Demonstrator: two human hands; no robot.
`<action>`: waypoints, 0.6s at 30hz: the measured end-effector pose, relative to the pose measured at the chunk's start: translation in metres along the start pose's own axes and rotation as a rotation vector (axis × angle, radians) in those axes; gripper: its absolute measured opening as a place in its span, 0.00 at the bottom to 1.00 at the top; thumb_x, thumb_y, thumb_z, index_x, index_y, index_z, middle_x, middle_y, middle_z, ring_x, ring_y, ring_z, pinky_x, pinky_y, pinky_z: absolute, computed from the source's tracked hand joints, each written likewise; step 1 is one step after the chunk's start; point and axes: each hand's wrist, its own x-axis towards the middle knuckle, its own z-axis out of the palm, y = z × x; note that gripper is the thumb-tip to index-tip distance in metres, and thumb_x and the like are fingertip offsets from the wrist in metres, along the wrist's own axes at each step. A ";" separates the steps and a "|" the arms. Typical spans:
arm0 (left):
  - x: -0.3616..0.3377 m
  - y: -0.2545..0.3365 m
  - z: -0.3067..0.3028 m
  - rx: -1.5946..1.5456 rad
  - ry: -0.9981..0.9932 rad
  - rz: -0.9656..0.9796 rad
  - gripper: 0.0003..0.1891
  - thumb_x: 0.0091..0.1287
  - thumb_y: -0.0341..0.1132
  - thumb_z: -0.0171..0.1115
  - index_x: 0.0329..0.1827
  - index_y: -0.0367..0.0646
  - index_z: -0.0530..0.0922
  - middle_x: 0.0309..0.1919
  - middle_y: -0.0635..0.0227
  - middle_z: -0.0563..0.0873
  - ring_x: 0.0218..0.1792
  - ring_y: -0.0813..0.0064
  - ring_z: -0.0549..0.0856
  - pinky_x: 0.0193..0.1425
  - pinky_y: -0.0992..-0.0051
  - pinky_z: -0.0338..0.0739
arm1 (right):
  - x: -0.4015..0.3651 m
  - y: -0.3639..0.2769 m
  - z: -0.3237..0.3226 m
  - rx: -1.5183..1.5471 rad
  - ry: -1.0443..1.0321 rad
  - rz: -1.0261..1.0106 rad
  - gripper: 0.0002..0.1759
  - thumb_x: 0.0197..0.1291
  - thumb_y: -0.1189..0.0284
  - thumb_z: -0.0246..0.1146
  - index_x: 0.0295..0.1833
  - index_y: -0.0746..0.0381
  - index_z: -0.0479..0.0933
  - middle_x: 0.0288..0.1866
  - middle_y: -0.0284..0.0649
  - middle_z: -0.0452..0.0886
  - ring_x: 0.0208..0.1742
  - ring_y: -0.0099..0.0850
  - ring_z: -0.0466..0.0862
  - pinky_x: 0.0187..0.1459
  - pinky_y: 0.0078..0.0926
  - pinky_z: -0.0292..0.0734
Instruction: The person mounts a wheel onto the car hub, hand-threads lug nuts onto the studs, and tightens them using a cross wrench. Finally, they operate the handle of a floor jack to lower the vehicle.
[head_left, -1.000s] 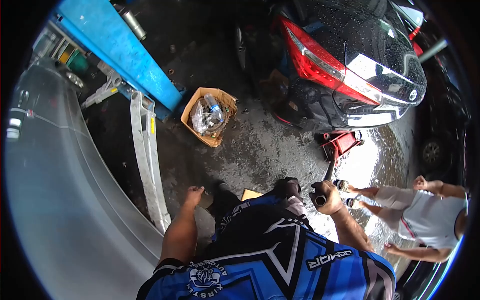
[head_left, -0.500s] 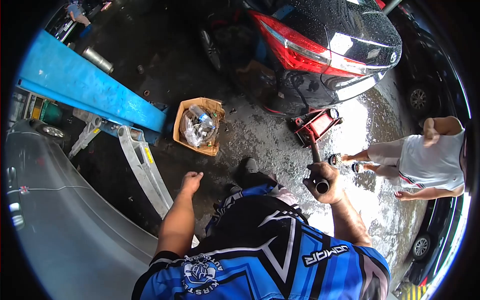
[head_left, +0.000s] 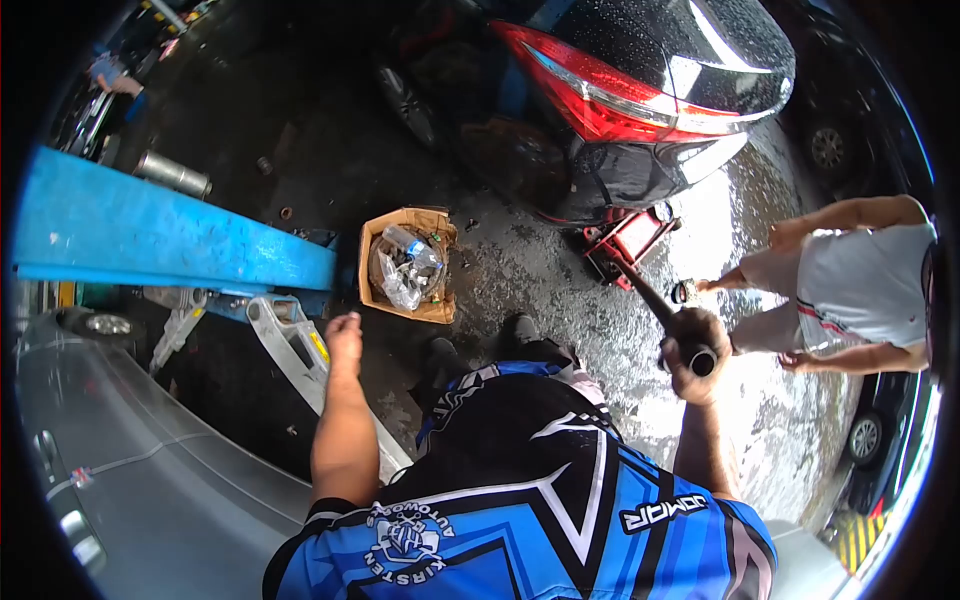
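Observation:
My right hand [head_left: 692,350] is wrapped round the end of a long dark jack handle [head_left: 652,298]. That handle slopes down to a red floor jack [head_left: 640,237] at the rear of a wet black car [head_left: 610,170]. The jack's far end is partly hidden by the bumper. My left hand [head_left: 344,340] hangs free in the air on the other side of my body, fingers loosely curled with nothing visible in them. Closest to it are a silver lift arm [head_left: 290,345] and an open cardboard box [head_left: 372,262] holding a plastic bottle [head_left: 412,246] and clear plastic bags.
A blue lift post [head_left: 170,215] runs in from the left, above a grey car [head_left: 170,450]. At right a person in a white shirt [head_left: 865,285] stands beside dark cars. Another person [head_left: 115,78] is at the far upper left, near a metal cylinder [head_left: 172,172]. The floor is wet.
My right hand has swung outward to the right with the jack handle. My left hand has moved left and a little up. The white-shirted person's arm has shifted, and my view has turned slightly.

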 end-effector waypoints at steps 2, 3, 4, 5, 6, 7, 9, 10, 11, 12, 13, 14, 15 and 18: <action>0.058 0.019 -0.038 0.008 0.093 0.152 0.09 0.64 0.39 0.67 0.34 0.44 0.78 0.26 0.77 0.78 0.29 0.83 0.72 0.34 0.77 0.68 | -0.003 -0.001 0.010 0.005 0.180 0.027 0.20 0.53 0.74 0.70 0.50 0.67 0.75 0.37 0.36 0.81 0.39 0.24 0.80 0.45 0.24 0.75; 0.096 0.022 -0.057 -0.140 0.189 0.381 0.09 0.64 0.38 0.67 0.34 0.43 0.78 0.29 0.76 0.79 0.32 0.82 0.73 0.39 0.75 0.71 | -0.003 0.004 0.013 0.013 0.251 -0.006 0.21 0.54 0.74 0.70 0.53 0.68 0.74 0.38 0.35 0.81 0.40 0.23 0.80 0.46 0.24 0.75; 0.096 0.065 -0.078 -0.081 0.264 0.472 0.09 0.63 0.37 0.67 0.34 0.40 0.79 0.32 0.72 0.80 0.35 0.78 0.75 0.42 0.73 0.72 | -0.004 0.002 0.019 0.040 0.313 0.022 0.22 0.54 0.73 0.70 0.53 0.68 0.74 0.39 0.36 0.82 0.40 0.23 0.80 0.47 0.22 0.74; 0.116 0.094 -0.102 -0.179 0.366 0.437 0.13 0.62 0.36 0.68 0.40 0.35 0.79 0.36 0.67 0.82 0.37 0.74 0.77 0.46 0.71 0.73 | -0.005 0.000 0.022 -0.012 0.331 0.056 0.22 0.57 0.73 0.67 0.55 0.69 0.71 0.41 0.40 0.80 0.45 0.27 0.80 0.51 0.27 0.74; 0.144 0.114 -0.132 -0.220 0.447 0.583 0.20 0.61 0.38 0.69 0.48 0.31 0.77 0.42 0.60 0.82 0.41 0.70 0.78 0.50 0.70 0.74 | -0.005 0.003 0.024 -0.050 0.387 0.028 0.22 0.57 0.72 0.69 0.54 0.69 0.73 0.40 0.38 0.81 0.42 0.25 0.80 0.48 0.24 0.74; 0.124 0.163 -0.140 -0.078 0.713 0.613 0.26 0.60 0.43 0.70 0.53 0.30 0.75 0.49 0.50 0.81 0.46 0.63 0.80 0.55 0.65 0.74 | -0.006 0.006 0.026 -0.089 0.441 0.001 0.21 0.57 0.71 0.70 0.53 0.68 0.74 0.39 0.37 0.82 0.40 0.23 0.80 0.46 0.22 0.74; 0.112 0.236 -0.182 0.136 0.957 0.716 0.33 0.57 0.52 0.69 0.55 0.31 0.75 0.53 0.41 0.76 0.55 0.47 0.76 0.61 0.53 0.69 | -0.006 -0.001 0.032 -0.114 0.513 0.028 0.21 0.58 0.69 0.70 0.53 0.68 0.74 0.37 0.38 0.82 0.39 0.23 0.79 0.45 0.22 0.74; 0.112 0.263 -0.201 0.254 1.167 0.776 0.33 0.56 0.53 0.70 0.54 0.32 0.75 0.55 0.43 0.74 0.61 0.47 0.70 0.63 0.51 0.66 | -0.006 -0.001 0.034 -0.148 0.535 0.029 0.21 0.58 0.69 0.70 0.53 0.68 0.74 0.37 0.38 0.82 0.39 0.23 0.80 0.45 0.22 0.74; 0.117 0.284 -0.227 0.338 1.248 0.905 0.34 0.54 0.54 0.71 0.53 0.34 0.74 0.57 0.43 0.70 0.64 0.45 0.65 0.65 0.47 0.63 | -0.007 -0.001 0.036 -0.179 0.552 0.029 0.21 0.58 0.69 0.70 0.53 0.68 0.74 0.38 0.39 0.82 0.40 0.24 0.80 0.45 0.22 0.74; 0.126 0.306 -0.249 0.421 1.442 1.008 0.39 0.51 0.57 0.73 0.55 0.35 0.71 0.58 0.41 0.68 0.65 0.44 0.63 0.65 0.45 0.62 | -0.008 -0.003 0.039 -0.198 0.580 0.040 0.21 0.58 0.70 0.69 0.54 0.68 0.74 0.38 0.39 0.83 0.41 0.25 0.81 0.46 0.23 0.75; 0.126 0.327 -0.263 0.422 1.445 1.011 0.39 0.51 0.57 0.73 0.55 0.35 0.71 0.58 0.41 0.68 0.65 0.44 0.63 0.65 0.45 0.62 | -0.010 0.005 0.039 -0.164 0.607 0.051 0.21 0.58 0.70 0.69 0.54 0.68 0.75 0.39 0.40 0.83 0.42 0.25 0.81 0.47 0.24 0.75; 0.122 0.348 -0.275 0.453 1.574 1.062 0.43 0.48 0.59 0.74 0.58 0.35 0.69 0.58 0.40 0.67 0.65 0.43 0.63 0.65 0.44 0.63 | -0.010 0.008 0.039 -0.146 0.619 0.054 0.21 0.58 0.71 0.69 0.54 0.67 0.75 0.39 0.40 0.83 0.42 0.25 0.81 0.47 0.24 0.75; 0.124 0.361 -0.283 0.484 1.700 1.115 0.46 0.46 0.60 0.75 0.60 0.35 0.67 0.59 0.38 0.66 0.66 0.42 0.62 0.65 0.44 0.63 | -0.011 0.012 0.038 -0.129 0.632 0.060 0.20 0.58 0.71 0.69 0.54 0.67 0.75 0.40 0.40 0.82 0.42 0.25 0.81 0.47 0.23 0.75; 0.160 0.372 -0.306 0.511 1.689 0.936 0.50 0.44 0.64 0.74 0.61 0.36 0.65 0.59 0.37 0.67 0.64 0.41 0.64 0.62 0.42 0.65 | -0.002 0.004 0.037 -0.134 0.657 0.086 0.21 0.58 0.70 0.69 0.55 0.66 0.76 0.40 0.39 0.81 0.42 0.26 0.81 0.46 0.23 0.76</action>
